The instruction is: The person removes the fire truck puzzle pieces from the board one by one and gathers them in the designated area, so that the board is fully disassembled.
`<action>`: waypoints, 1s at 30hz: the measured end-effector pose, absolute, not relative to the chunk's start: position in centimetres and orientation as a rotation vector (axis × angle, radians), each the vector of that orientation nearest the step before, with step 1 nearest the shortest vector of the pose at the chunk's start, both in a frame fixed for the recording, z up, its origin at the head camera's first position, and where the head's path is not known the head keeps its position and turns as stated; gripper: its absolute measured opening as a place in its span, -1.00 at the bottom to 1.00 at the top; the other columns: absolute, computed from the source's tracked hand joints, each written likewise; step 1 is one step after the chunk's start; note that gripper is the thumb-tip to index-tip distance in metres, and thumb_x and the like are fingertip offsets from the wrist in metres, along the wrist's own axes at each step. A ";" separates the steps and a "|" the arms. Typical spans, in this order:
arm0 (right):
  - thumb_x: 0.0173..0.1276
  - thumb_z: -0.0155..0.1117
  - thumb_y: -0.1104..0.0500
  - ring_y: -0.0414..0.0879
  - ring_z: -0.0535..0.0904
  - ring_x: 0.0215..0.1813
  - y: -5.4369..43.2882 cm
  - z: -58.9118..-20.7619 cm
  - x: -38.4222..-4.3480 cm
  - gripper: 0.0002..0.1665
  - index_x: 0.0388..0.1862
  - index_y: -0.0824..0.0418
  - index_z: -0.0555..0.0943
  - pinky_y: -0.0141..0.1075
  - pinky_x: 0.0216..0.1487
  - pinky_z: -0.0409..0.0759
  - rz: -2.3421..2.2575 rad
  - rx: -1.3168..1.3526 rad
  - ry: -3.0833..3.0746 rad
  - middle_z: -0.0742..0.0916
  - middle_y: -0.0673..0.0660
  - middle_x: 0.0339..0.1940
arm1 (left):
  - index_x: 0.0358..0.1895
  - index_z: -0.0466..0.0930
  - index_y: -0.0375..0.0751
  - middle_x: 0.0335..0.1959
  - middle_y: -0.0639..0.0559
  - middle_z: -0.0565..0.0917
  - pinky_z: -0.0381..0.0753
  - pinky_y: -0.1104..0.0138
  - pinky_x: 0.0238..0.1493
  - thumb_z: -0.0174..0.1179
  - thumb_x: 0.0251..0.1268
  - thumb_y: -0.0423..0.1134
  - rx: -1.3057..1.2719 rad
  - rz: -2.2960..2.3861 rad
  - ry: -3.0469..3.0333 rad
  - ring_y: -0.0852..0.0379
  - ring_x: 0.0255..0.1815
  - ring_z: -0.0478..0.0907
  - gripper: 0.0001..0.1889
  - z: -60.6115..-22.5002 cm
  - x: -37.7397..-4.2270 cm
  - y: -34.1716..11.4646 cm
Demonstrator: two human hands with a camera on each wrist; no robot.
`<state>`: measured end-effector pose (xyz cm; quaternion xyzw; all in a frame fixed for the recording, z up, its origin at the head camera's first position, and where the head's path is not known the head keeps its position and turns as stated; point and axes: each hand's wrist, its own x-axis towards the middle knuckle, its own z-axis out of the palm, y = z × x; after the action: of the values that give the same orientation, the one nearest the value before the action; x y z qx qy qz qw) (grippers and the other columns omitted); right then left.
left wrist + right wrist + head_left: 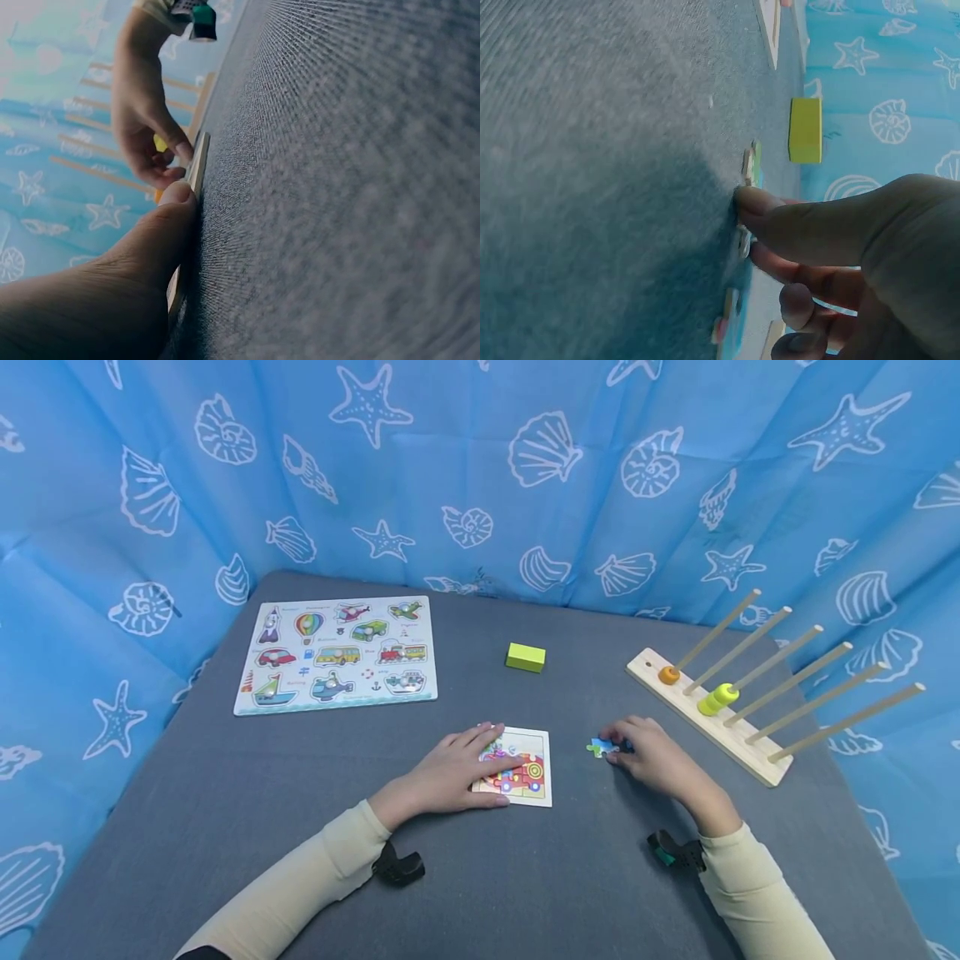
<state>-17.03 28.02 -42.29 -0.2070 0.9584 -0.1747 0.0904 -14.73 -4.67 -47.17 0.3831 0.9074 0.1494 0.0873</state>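
Jigsaw piece (600, 747), green and blue, down at the tabletop (562, 877), right of the puzzle tray; right hand (651, 758) grips it between thumb and forefinger, other fingers curled. Second blue piece (733, 322) beside that hand, right wrist view, mostly cut off. Puzzle tray (547, 768): pale square frame, red vehicle picture partly covered by left hand (453, 770), which lies flat across it with fingers extended, thumb along the near edge, grip not closed on anything. Yellow-green block (526, 658) past the tray. Vehicle board (381, 614) far left, with balloon, bus, train, boat and others. Wooden peg stand (738, 742) at right, six slanted dowels, orange ring (669, 675) on the first, yellow-green rings (717, 699) on the third. Cream sleeves (300, 877) on both arms, black device (400, 866) at each wrist. Blue curtain (450, 468) behind, white shells and starfish.
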 end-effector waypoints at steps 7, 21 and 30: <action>0.28 0.32 0.24 0.12 0.50 0.02 26.0 -41.6 -16.9 -0.59 0.09 0.30 0.54 0.05 -0.02 0.47 -0.536 -0.600 2.889 0.61 0.23 -0.06 | 0.46 0.15 0.30 0.56 0.01 -0.03 0.08 0.02 0.40 -0.06 0.32 0.33 1.087 0.544 2.685 0.03 0.56 -0.14 -0.34 -47.1 -14.8 -4.7; 0.31 0.30 0.20 -0.17 0.45 -0.29 19.6 -41.8 -16.6 -0.69 0.01 0.26 0.58 -0.31 -0.32 0.44 -0.836 -0.806 2.742 0.65 0.13 -0.19 | 0.44 0.15 -0.04 0.38 0.01 0.31 0.22 0.05 0.31 0.14 0.27 0.20 0.842 0.872 2.790 0.04 0.42 0.18 -0.25 -48.1 -15.9 -4.5; 0.30 0.30 0.20 -0.18 0.45 -0.37 16.3 -43.1 -16.8 -0.82 -0.14 0.24 0.63 -0.34 -0.39 0.42 -0.884 -0.670 2.732 0.62 0.06 -0.33 | 0.37 0.28 -0.12 0.31 -0.06 0.33 0.26 0.02 0.19 0.21 0.08 0.34 0.728 0.791 2.931 -0.05 0.35 0.18 -0.14 -48.5 -15.9 -4.6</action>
<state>-16.77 16.30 -43.05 -0.2261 0.9223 -0.2984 0.0962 -15.90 -4.56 -48.46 0.2332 0.9388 0.2534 0.0100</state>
